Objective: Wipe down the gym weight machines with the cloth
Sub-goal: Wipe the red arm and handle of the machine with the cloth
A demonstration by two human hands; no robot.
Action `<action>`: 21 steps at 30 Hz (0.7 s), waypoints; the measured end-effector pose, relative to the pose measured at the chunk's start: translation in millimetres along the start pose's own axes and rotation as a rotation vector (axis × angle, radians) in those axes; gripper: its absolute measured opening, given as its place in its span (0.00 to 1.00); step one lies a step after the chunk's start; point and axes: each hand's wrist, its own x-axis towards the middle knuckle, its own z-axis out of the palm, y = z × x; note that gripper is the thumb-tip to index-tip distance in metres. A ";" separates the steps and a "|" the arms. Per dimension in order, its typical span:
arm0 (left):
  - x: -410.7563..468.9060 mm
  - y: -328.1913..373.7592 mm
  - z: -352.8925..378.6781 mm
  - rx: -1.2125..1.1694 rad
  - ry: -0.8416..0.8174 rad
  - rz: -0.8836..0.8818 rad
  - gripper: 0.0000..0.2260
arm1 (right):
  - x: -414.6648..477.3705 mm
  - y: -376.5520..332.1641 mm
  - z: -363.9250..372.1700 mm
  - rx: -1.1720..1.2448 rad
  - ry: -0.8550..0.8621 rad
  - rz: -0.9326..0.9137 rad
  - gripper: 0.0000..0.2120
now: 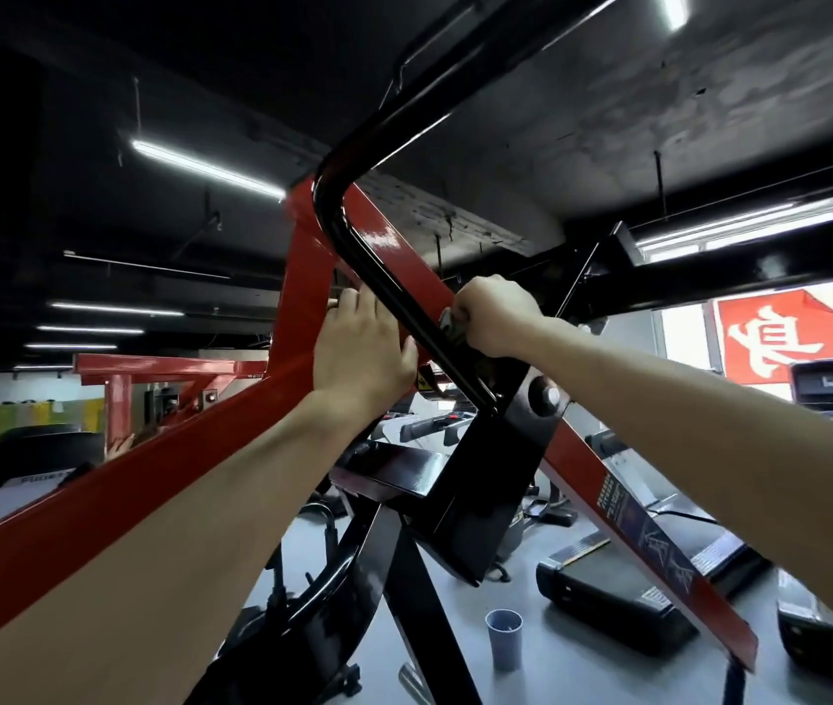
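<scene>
A red and black weight machine fills the view, with a red frame beam (302, 277) rising overhead and a glossy black curved bar (379, 267) crossing in front of it. My left hand (361, 348) lies flat against the red beam, fingers straight and pointing up. My right hand (493, 320) is raised to the black bar and grips a small grey cloth (450, 323) bunched against it; only a bit of the cloth shows past my fingers.
A black pivot plate with a bolt (549, 396) sits just below my right hand. On the grey floor stand a plastic cup (504, 638) and treadmills (623, 592). A red sign (780, 338) hangs in the window at right.
</scene>
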 end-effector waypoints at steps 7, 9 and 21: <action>-9.0 12.0 10.4 0.114 0.045 -0.061 0.41 | 20.0 -17.6 -12.6 0.242 0.218 0.147 0.10; -11.7 11.7 12.8 0.162 0.064 -0.037 0.41 | 14.6 -15.8 -9.7 0.181 0.192 0.171 0.08; -11.6 11.7 15.4 0.047 0.167 -0.066 0.38 | -13.9 -2.9 15.1 -0.260 -0.029 0.021 0.04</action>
